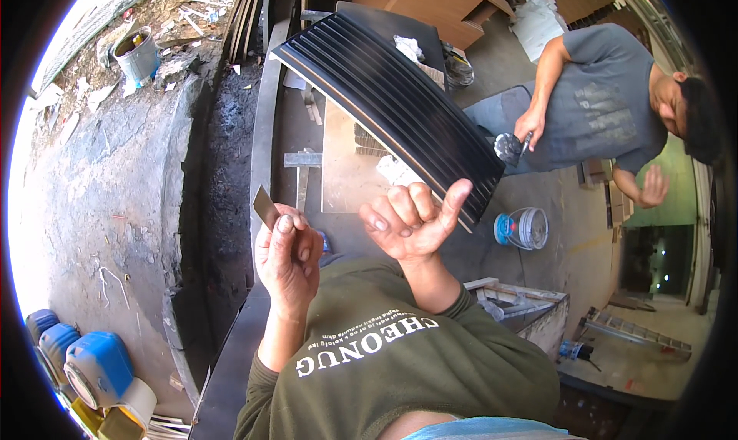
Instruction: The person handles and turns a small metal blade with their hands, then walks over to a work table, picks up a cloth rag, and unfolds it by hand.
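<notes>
Flat strip (266, 207) at 9 o'clock, pinched in left hand (289, 254). Right hand (413, 223) empty: fingers loosely curled, thumb spread. Ridged black panel (393, 111) at 12 o'clock; contact with right thumb unclear.

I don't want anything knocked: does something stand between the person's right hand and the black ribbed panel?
Nothing visible does. In this view the right hand overlaps the near edge of the black ribbed panel; whether it touches, I cannot tell. The co-worker's hand is beyond the panel's right end, not between them.
</notes>
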### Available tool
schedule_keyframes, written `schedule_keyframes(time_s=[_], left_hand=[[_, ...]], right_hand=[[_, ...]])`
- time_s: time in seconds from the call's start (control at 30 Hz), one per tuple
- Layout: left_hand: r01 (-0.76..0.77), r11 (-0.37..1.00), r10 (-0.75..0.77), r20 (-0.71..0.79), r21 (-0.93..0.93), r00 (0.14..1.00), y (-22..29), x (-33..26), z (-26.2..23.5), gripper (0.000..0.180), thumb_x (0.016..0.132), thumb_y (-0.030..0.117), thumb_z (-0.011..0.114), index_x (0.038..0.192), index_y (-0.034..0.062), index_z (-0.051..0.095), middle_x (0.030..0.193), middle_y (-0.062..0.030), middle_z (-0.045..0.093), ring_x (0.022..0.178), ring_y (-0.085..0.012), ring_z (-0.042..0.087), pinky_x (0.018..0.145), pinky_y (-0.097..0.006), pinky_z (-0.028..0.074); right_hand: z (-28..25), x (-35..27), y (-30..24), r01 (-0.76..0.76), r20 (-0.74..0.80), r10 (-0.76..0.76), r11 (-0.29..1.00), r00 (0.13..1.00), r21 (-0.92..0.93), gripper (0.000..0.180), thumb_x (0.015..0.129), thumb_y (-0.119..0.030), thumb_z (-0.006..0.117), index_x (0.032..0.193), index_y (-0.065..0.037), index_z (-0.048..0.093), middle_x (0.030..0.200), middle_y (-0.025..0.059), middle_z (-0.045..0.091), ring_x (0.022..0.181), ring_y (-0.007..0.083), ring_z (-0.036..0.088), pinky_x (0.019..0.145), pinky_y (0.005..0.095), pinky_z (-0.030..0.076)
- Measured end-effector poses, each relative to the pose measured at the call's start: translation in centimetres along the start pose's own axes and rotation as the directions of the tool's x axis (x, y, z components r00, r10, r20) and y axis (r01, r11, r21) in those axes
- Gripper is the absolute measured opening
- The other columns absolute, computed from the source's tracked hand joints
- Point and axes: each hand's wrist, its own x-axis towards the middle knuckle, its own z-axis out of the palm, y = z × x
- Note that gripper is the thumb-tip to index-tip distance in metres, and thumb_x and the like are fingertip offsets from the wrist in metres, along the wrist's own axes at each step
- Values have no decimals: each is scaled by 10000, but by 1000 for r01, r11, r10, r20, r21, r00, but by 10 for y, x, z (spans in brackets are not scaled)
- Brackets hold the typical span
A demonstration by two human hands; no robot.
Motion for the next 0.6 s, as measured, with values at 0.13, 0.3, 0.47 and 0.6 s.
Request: schedule_keyframes(time_s=[0.13,0.3,0.47,0.6], left_hand=[[2,1000,-1,37,-26,999,-2,-3,-2,179,887,178,516,779,42,474,615,-2,429,391,-37,274,360,-187,215],[-6,1000,6,16,30,1000,-2,-7,0,194,899,196,495,783,47,457,578,8,387,370,-38,243,355,-189,211],[-26,1000,26,41,3,999,-6,-9,-4,192,900,189,498,779,49,445,546,13,360,350,-39,225,349,-189,205],[16,995,-17,12,98,1000,-3,-10,-2,125,863,139,553,861,22,509,583,18,402,398,-34,272,375,-184,220]], right_hand=[[-1,-5,-2,31,70,-27,997,997,-66,625,771,-731,335,518,-165,254,505,-49,234,477,94,270,656,288,340],[-2,-9,-1,24,89,-17,996,996,-82,636,758,-743,337,520,-160,252,503,-45,231,482,98,265,649,286,340],[-1,-9,2,30,83,-22,994,996,-100,625,783,-726,290,519,-161,246,494,-37,257,470,107,275,615,288,321],[-1,-10,7,5,-47,-26,919,999,-395,499,914,-498,320,567,-141,338,523,-30,306,481,102,316,645,292,350]])
